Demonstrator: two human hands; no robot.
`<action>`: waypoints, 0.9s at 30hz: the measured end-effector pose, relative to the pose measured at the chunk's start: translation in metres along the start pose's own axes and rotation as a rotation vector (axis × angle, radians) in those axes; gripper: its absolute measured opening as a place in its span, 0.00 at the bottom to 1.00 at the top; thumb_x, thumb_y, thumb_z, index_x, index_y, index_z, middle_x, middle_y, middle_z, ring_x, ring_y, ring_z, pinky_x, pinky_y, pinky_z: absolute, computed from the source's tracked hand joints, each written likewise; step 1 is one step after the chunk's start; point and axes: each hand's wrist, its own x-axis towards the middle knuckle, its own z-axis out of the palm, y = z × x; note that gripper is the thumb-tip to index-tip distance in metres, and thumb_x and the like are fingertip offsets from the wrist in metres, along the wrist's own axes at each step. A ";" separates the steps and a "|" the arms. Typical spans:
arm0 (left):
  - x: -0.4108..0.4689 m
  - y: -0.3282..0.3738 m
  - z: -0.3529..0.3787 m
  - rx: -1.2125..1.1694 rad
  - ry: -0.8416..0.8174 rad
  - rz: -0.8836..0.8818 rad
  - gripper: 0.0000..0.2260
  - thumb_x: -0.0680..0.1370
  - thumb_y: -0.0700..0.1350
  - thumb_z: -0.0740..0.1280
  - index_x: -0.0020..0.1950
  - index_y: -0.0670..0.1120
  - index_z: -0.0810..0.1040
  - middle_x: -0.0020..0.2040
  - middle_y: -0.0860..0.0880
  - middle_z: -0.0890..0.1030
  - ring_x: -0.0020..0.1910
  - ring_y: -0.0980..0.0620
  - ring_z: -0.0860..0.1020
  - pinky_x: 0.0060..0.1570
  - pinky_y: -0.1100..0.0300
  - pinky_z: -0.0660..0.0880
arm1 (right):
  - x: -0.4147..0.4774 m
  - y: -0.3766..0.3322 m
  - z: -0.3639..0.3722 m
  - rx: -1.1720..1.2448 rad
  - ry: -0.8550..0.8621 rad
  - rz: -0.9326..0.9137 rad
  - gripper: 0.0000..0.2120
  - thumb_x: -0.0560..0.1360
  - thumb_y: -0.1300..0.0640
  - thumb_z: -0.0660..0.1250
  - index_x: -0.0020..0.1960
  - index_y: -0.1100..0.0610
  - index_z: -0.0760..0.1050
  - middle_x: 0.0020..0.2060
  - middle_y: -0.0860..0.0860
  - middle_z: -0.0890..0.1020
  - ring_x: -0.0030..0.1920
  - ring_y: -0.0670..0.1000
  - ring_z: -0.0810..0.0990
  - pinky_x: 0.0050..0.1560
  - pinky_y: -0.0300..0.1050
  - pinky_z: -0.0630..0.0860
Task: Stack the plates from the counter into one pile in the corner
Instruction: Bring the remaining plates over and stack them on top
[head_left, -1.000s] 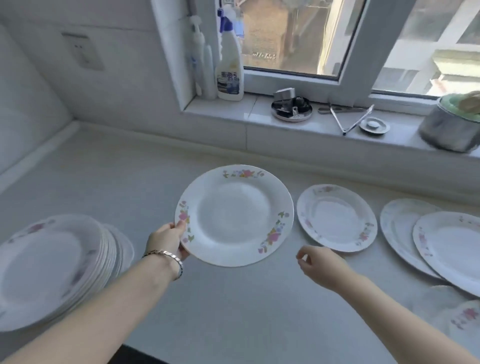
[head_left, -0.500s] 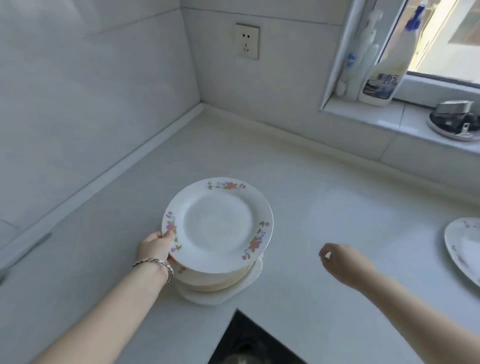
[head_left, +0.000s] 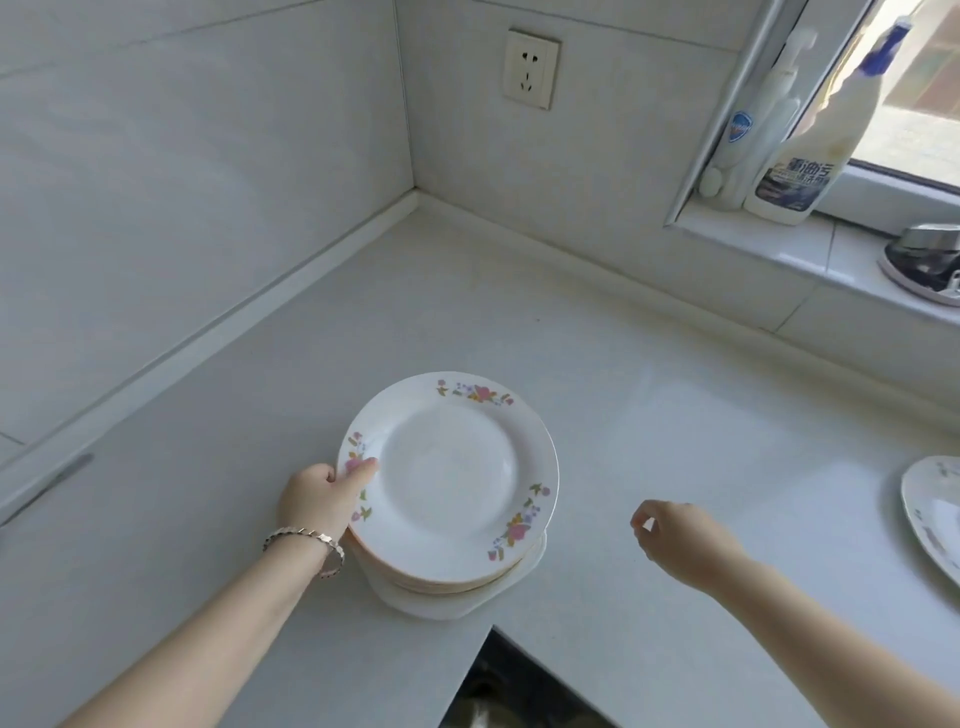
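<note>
A white plate with pink flowers on its rim (head_left: 449, 475) lies on top of a pile of plates (head_left: 457, 590) near the counter's inner front edge. My left hand (head_left: 322, 496) grips that top plate at its left rim, thumb on the upper face. My right hand (head_left: 675, 535) hovers to the right of the pile, fingers loosely curled, holding nothing. Another flowered plate (head_left: 935, 512) shows partly at the right edge.
The white counter (head_left: 597, 374) runs into a tiled corner with a wall socket (head_left: 531, 68). On the window sill stand a spray bottle (head_left: 815, 156), a pump bottle (head_left: 748, 135) and a dark metal object (head_left: 924, 260). A dark gap (head_left: 519, 691) opens below the counter edge.
My left hand carried the flowered plate from the middle of the counter leftward to the pile and lowered it onto the top. My right hand stayed empty alongside.
</note>
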 end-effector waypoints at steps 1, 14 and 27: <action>-0.001 0.001 -0.003 0.119 0.002 0.048 0.23 0.70 0.53 0.70 0.26 0.44 0.61 0.11 0.51 0.68 0.22 0.47 0.69 0.26 0.60 0.61 | 0.000 -0.001 0.001 -0.004 -0.001 0.001 0.13 0.76 0.54 0.55 0.56 0.49 0.75 0.48 0.48 0.83 0.48 0.51 0.81 0.41 0.39 0.71; 0.001 0.002 -0.006 0.675 0.022 0.188 0.18 0.77 0.58 0.58 0.48 0.43 0.68 0.43 0.42 0.79 0.40 0.44 0.72 0.39 0.57 0.67 | 0.000 -0.009 0.010 -0.003 -0.052 -0.031 0.14 0.78 0.55 0.55 0.59 0.51 0.75 0.49 0.50 0.83 0.44 0.50 0.81 0.40 0.40 0.74; -0.007 -0.004 0.023 -0.265 0.020 -0.193 0.15 0.78 0.46 0.61 0.62 0.40 0.73 0.41 0.45 0.77 0.38 0.45 0.75 0.40 0.55 0.70 | -0.006 0.012 0.024 0.035 -0.110 -0.019 0.13 0.78 0.55 0.55 0.58 0.52 0.75 0.42 0.47 0.79 0.41 0.50 0.81 0.36 0.39 0.73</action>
